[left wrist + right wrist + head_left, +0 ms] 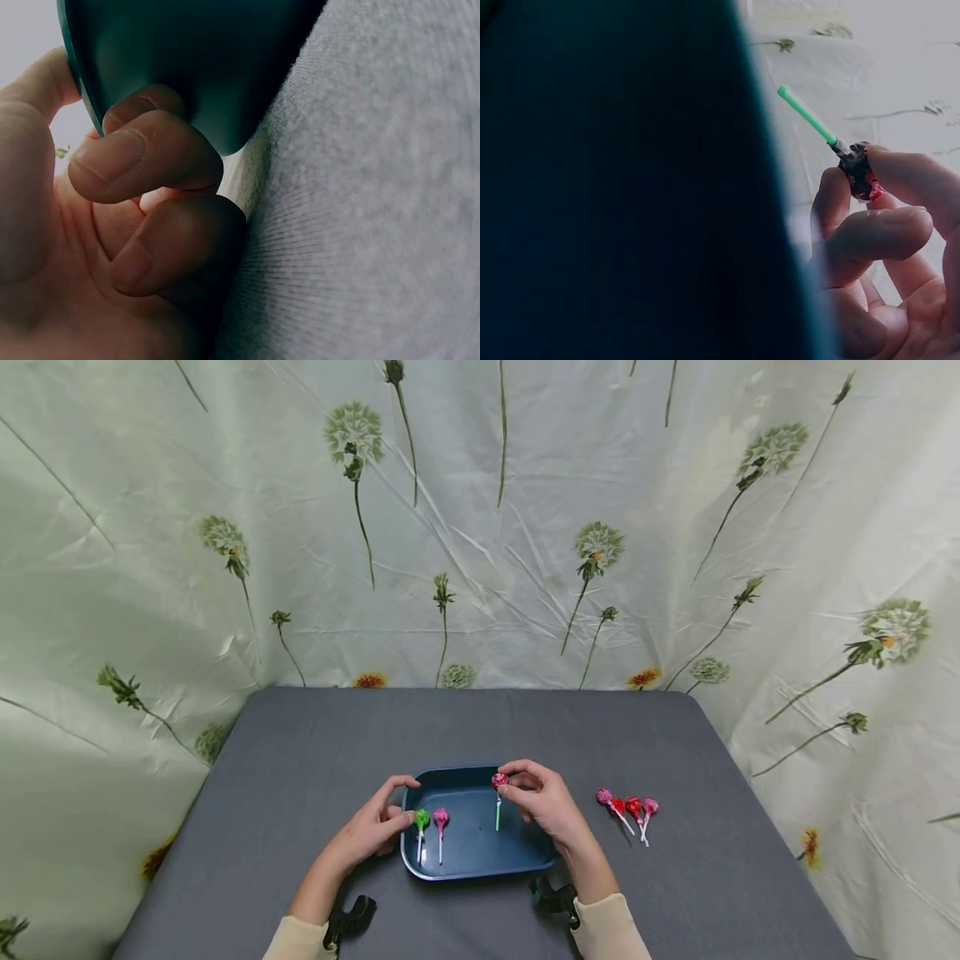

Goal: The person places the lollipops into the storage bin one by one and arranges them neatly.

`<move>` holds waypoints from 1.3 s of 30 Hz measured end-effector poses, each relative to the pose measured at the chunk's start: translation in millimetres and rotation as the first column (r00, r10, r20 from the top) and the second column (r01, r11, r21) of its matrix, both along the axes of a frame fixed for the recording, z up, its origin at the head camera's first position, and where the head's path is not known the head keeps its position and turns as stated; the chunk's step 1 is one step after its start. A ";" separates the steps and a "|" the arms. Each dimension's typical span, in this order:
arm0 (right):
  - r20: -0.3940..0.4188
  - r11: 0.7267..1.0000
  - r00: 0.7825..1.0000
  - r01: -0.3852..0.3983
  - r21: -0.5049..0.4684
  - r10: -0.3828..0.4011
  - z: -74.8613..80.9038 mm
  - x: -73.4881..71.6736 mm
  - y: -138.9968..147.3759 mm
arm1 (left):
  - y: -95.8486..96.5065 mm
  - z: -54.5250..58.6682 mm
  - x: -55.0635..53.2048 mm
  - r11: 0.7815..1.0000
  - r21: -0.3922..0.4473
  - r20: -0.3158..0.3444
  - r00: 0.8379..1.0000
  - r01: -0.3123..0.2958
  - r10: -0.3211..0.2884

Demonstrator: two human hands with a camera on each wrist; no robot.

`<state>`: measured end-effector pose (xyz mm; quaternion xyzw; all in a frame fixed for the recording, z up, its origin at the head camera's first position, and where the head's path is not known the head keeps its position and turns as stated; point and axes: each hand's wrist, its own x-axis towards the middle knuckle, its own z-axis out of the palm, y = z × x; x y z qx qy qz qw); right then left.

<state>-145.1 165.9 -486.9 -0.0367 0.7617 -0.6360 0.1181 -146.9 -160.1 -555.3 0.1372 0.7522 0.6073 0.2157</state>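
Note:
My right hand pinches a lollipop by its red wrapped head, over the right half of a dark blue tray. Its green stick points down toward the tray floor; the right wrist view shows thumb and fingertip on the wrapper. With thumb and curled fingers, my left hand grips the tray's left side, as the left wrist view shows at the tray wall. Inside the tray, a green lollipop and a pink lollipop lie side by side near the left thumb, sticks toward me.
Right of the tray, several red and pink lollipops lie bunched on the grey tablecloth. A pale curtain with a dandelion print hangs behind and beside the table. Each wrist wears a black camera mount.

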 end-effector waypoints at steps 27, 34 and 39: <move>0.048 0.994 0.994 -0.103 0.038 0.101 -16.9 -2.9 -36.4 | 2.1 0.4 0.3 1.000 -0.021 0.009 1.000 -0.021 0.022; 0.058 0.991 0.991 -0.120 0.053 0.117 -17.4 -4.5 -41.5 | 2.2 1.3 -0.7 0.999 -0.024 0.014 1.000 -0.022 0.022; 0.055 0.990 0.990 -0.130 0.063 0.127 -19.9 -5.1 -44.9 | 1.9 1.2 -0.1 0.999 -0.026 0.019 1.000 -0.019 0.019</move>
